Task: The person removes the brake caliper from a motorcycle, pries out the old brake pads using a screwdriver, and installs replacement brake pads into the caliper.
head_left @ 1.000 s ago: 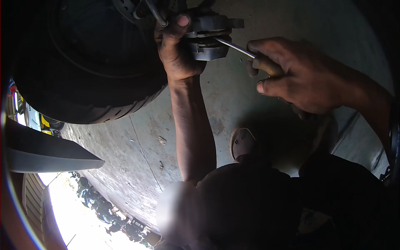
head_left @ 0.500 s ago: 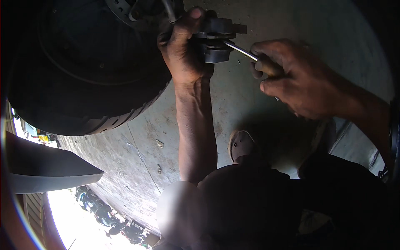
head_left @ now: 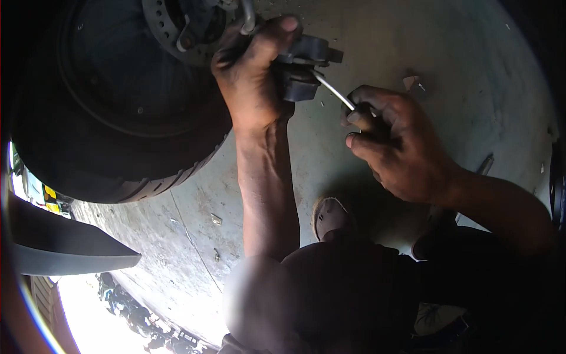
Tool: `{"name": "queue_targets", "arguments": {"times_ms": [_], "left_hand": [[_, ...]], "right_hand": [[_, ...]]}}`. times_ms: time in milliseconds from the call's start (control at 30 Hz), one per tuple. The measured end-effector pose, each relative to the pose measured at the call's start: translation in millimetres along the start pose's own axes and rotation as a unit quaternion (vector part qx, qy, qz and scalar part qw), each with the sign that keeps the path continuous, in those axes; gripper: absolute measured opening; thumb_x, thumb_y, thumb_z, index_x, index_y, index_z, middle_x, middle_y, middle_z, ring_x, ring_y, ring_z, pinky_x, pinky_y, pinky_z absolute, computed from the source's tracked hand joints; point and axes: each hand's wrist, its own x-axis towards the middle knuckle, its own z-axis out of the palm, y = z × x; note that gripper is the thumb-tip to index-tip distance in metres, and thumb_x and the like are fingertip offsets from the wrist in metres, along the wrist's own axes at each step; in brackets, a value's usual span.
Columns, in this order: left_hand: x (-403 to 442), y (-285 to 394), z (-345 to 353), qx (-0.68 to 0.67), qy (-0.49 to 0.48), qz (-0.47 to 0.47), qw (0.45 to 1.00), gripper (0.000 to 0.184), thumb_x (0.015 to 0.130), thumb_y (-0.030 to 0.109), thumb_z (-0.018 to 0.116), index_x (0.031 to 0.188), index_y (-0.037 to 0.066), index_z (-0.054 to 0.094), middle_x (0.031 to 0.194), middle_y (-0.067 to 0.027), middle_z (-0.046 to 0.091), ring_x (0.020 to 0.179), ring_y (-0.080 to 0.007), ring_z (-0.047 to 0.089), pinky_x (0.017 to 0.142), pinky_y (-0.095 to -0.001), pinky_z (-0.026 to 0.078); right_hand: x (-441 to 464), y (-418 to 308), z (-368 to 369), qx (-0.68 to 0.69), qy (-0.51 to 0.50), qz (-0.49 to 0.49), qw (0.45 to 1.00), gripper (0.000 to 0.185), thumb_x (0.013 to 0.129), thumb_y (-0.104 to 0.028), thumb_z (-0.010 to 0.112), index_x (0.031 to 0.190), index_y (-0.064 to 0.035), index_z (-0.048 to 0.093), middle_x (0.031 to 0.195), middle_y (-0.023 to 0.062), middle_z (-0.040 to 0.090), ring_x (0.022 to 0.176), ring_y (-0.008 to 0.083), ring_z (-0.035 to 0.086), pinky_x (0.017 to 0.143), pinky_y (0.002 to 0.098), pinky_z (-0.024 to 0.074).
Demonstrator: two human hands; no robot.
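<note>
Floor: grey-green, cracked, stained concrete (head_left: 194, 224)
Light: glaring lower left, dim elsewhere
Left hand (head_left: 254, 88): clenched around brake caliper (head_left: 302, 65)
Right hand (head_left: 407, 141): curled closed, gripping screwdriver (head_left: 364, 121)

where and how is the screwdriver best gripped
Probably by its thick handle, from the right, with the right hand wrapped around it. The screwdriver slants that way, and its slim shaft runs to the dark part in the left hand.
</note>
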Motion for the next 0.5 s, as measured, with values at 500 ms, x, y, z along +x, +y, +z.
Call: {"name": "queue_targets", "arguments": {"times_ms": [500], "left_hand": [[-11,-5,-2,-0.085,0.048,-0.026,0.995,0.016,0.073,0.008,0.072,0.082,-0.003,0.066,0.069,-0.0112,0.065,0.056,-0.0202,0.066,0.05,-0.0333,0.057]], "right_hand": [[25,-25,-61,-0.036,-0.132,0.112,0.984,0.027,0.089,-0.015,0.06,0.112,-0.0016,0.058,0.086,0.0058,0.061,0.077,0.0117,0.058,0.066,0.0293,0.0476]]}}
